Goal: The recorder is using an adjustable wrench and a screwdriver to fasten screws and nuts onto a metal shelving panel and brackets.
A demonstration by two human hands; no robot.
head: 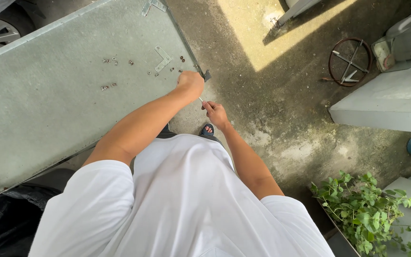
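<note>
— At the near corner of the panel (48,95), what are the hands doing?
— The left hand (190,83) is curled shut and rests on the panel's edge, knuckles up; whether it grips anything beneath, I cannot tell. The right hand (216,113) is closed around a thin metal tool (200,99), only a short shiny bit of it showing between the two hands.
— So which step is this?
— My guess: working a fastener at that corner, just beside the dark fitting (207,75) that sticks out from the edge. The tool points up toward it.
— What would the next move call for?
— A steady left hand on the edge and a straight tool, since the tip is hidden under the left hand.
— Any containers?
— None for the hardware. The nuts (115,61) lie loose on the panel, scattered around a flat L-shaped bracket (162,58). Off to the right, a planter (327,212) holds a leafy green plant (367,214), well apart from the hands. A black bag (1,223) sits under the panel's low end; what it holds is hidden.
</note>
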